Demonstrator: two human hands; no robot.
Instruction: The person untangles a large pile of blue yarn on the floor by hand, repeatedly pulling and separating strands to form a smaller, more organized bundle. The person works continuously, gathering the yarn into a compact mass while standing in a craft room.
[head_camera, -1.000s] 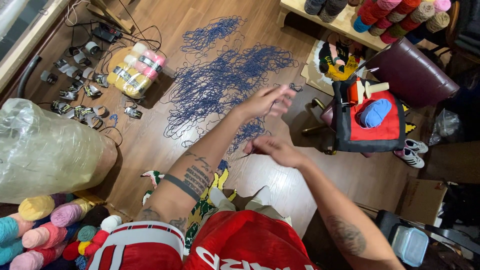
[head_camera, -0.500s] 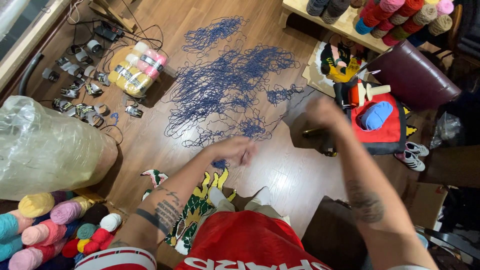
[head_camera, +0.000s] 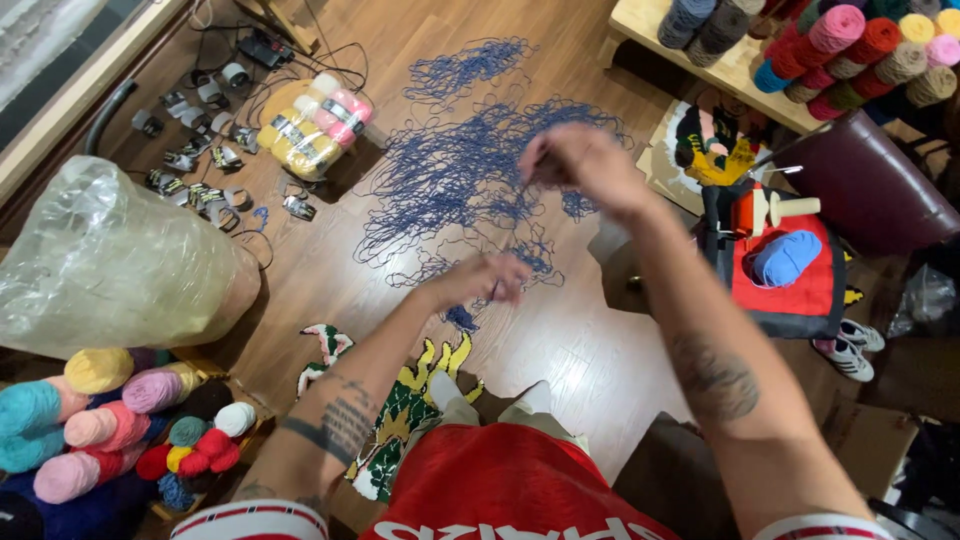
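Wooden floor (head_camera: 600, 350): under everything, bare and shiny just below the yarn tangle.
Blue yarn tangle (head_camera: 470, 165): loose dark-blue strands spread wide over the floor, centre of view; landmark for all else.
Clear plastic bag (head_camera: 110, 265): bulging, well left of the tangle.
Maroon seat (head_camera: 865, 185): right of the tangle, beside a red-and-black bag (head_camera: 790, 280) holding a blue yarn ball (head_camera: 785, 255).
Yarn balls (head_camera: 90, 425): mixed colours, heaped well below-left of the tangle.
Wrapped yarn pack (head_camera: 315, 125): yellow and pink skeins, just left of the tangle.
Right hand (head_camera: 580, 160): raised over the tangle's right edge, fingers pressed together, pinching a strand.
Left hand (head_camera: 480, 280): over the tangle's lower edge, fingers curled in; blurred, pinch on the strand likely.
Paper labels (head_camera: 190, 165): about 12 scattered, far left of the tangle.
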